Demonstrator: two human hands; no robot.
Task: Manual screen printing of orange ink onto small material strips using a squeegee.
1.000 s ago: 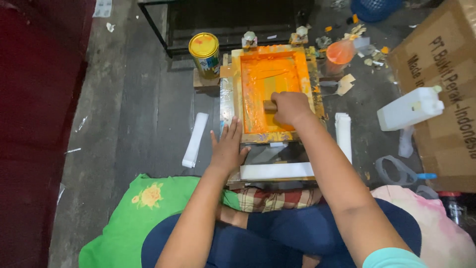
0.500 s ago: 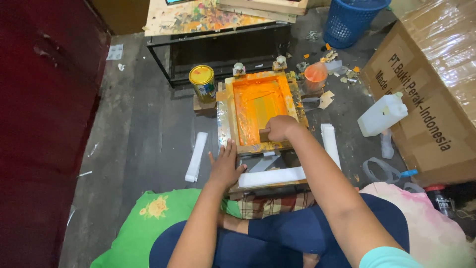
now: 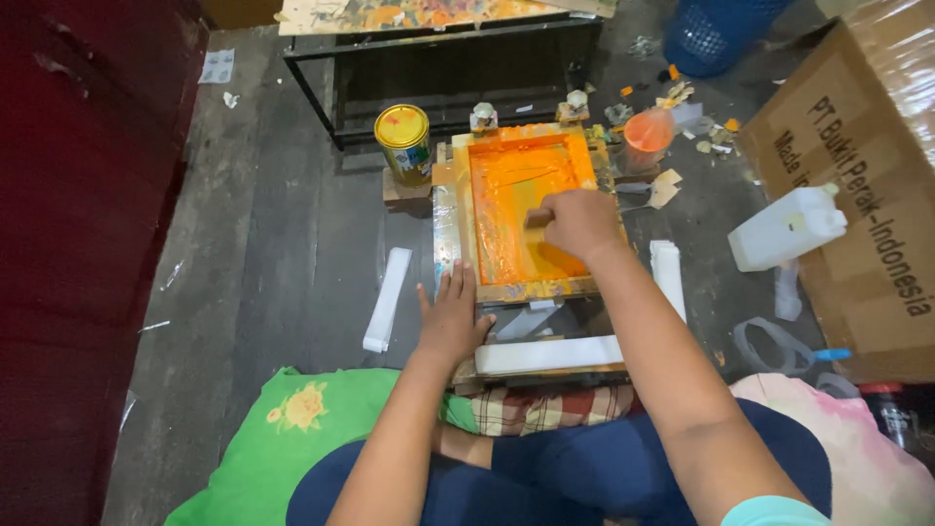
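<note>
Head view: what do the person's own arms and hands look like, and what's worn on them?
Both arms are bare from hand to upper arm. The left hand and right hand wear no gloves; no rings, watch or bands show. A light teal sleeve edge sits at the right upper arm.
</note>
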